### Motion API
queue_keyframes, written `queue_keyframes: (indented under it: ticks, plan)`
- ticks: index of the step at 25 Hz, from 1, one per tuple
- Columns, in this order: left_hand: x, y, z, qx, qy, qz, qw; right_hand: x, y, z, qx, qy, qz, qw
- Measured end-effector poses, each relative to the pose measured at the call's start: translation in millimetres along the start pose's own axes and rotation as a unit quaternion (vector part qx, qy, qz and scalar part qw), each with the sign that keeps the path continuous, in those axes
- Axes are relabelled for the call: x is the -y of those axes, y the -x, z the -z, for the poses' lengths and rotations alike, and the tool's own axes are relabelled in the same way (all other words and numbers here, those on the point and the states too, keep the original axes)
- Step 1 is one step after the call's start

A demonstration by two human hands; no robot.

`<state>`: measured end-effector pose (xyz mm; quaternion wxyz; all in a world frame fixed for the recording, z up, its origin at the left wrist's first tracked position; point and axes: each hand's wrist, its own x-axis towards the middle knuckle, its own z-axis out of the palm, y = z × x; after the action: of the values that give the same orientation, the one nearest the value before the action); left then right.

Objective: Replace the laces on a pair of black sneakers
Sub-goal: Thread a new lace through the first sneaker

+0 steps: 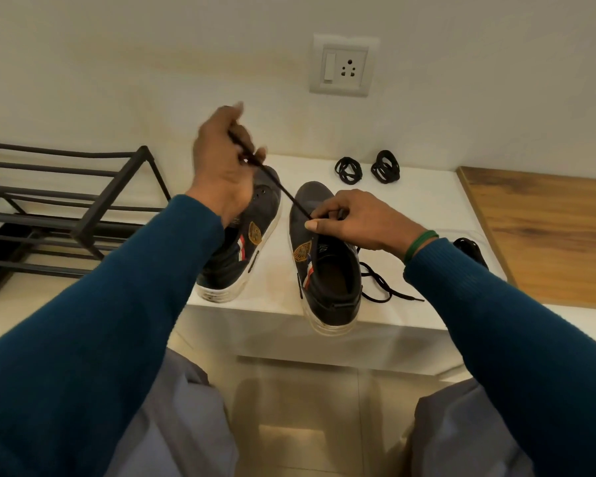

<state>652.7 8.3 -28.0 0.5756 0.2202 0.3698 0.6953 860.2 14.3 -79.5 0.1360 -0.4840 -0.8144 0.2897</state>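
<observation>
Two black sneakers stand side by side on the white tabletop point(427, 197), toes toward the wall: the left sneaker point(255, 232) and the right sneaker point(327, 270), whose heel overhangs the near edge. Each shows one gold badge and a small striped tag on its side.

One black lace point(283, 191) runs taut and slanting between the two hands. The left grip point(221, 160) is raised above the left sneaker's toe, fingers curled and pinching the upper end of the lace. The right grip point(355, 222) sits low on the right sneaker's eyelet area, thumb and forefinger pinching the lace's lower end.

Two coiled lace bundles lie near the wall – the nearer coil point(348, 170) and the farther coil point(386, 166), just apart from each other. One loose lace point(382, 287) trails on the tabletop beside the right sneaker. Whether it joins the taut one cannot be told, because the right wrist covers its upper part.

One green wristband point(420, 244) circles the right wrist. One wall socket point(344, 65) is set above the tabletop, one black metal rack point(83, 201) stands to the left and is cut off by the frame, and one wooden panel point(547, 232) lies to the right.

The left forearm hides much of the left sneaker. A dark object point(470, 251) behind the right sleeve is mostly covered – too little shows to name it.
</observation>
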Motion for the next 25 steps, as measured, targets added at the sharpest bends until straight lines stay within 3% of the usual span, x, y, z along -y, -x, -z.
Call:
queue_keyframes:
  ticks: [1, 2, 3, 4, 5, 6, 7, 8, 9, 10, 11, 12, 13, 14, 15, 16, 17, 18, 19, 20, 22, 23, 24, 25]
  plan:
    - [-3, -1, 1, 0.021, 0.026, 0.002, 0.999, -2, -1, 0, 0.000, -0.002, 0.002, 1.000]
    - [-4, 0, 3, 0.047, -0.076, -0.008, 0.996, -3, -1, 1, 0.002, 0.001, 0.003, 1.000]
    - [0, 1, 6, 0.082, -0.286, -0.047, 0.953, -4, -1, 1, 0.006, 0.004, 0.005, 1.000]
    - [9, 5, 8, 0.133, -0.528, -0.082, 0.835, -5, -1, 1, 0.008, 0.008, 0.006, 1.000]
    - [20, 9, 10, 0.188, -0.700, -0.091, 0.683, -6, -1, 1, 0.006, 0.011, 0.010, 1.000]
    - [29, 11, 10, 0.231, -0.782, -0.070, 0.575, -7, -2, 1, 0.004, 0.013, 0.014, 1.000]
    - [34, 13, 9, 0.259, -0.795, -0.045, 0.547, -8, -2, 1, 0.001, 0.012, 0.016, 1.000]
    - [33, 13, 5, 0.267, -0.751, -0.033, 0.603, -9, -2, 2, -0.002, 0.010, 0.014, 1.000]
    - [27, 9, 2, 0.226, -0.650, -0.039, 0.724, -8, -2, 3, -0.001, 0.010, 0.007, 1.000]
    - [18, 4, 1, 0.133, -0.488, -0.049, 0.861, -8, -2, 3, 0.002, 0.014, -0.001, 1.000]
    - [6, 0, 1, 0.042, -0.292, -0.058, 0.954, -9, -2, 3, 0.004, 0.021, -0.007, 1.000]
    - [-2, -5, 1, 0.000, -0.129, -0.051, 0.990, -10, -3, 2, 0.004, 0.028, -0.009, 1.000]
    - [-4, -8, 4, -0.015, -0.038, -0.037, 0.998, -10, -4, 2, 0.004, 0.035, -0.008, 0.999]
    - [-2, -7, 6, -0.017, -0.042, -0.011, 0.999, -9, -4, 2, 0.004, 0.038, -0.004, 0.999]
    - [3, -4, 7, -0.005, -0.149, 0.000, 0.989, -8, -4, 2, 0.003, 0.038, 0.000, 0.999]
    - [13, -2, 10, 0.029, -0.353, -0.017, 0.935, -7, -3, 2, 0.003, 0.038, 0.003, 0.999]
    - [24, 1, 13, 0.090, -0.575, -0.049, 0.812, -7, -2, 3, 0.002, 0.040, 0.005, 0.999]
    - [33, 4, 15, 0.155, -0.711, -0.072, 0.682, -6, -1, 3, -0.001, 0.042, 0.006, 0.999]
    - [36, 7, 14, 0.196, -0.756, -0.073, 0.620, -6, -1, 3, -0.005, 0.043, 0.007, 0.999]
    - [36, 8, 12, 0.214, -0.730, -0.078, 0.644, -6, -1, 4, -0.008, 0.041, 0.006, 0.999]
    - [27, 8, 9, 0.156, -0.581, -0.113, 0.791, -3, -1, 4, -0.008, 0.028, 0.005, 1.000]
    - [23, 8, 6, 0.128, -0.546, -0.151, 0.814, -2, -2, 4, -0.008, 0.030, 0.006, 1.000]
    - [20, 9, 4, 0.118, -0.575, -0.180, 0.790, -1, -3, 3, -0.005, 0.042, 0.006, 0.999]
    - [20, 10, 4, 0.122, -0.642, -0.186, 0.734, 0, -3, 1, 0.002, 0.053, 0.004, 0.999]
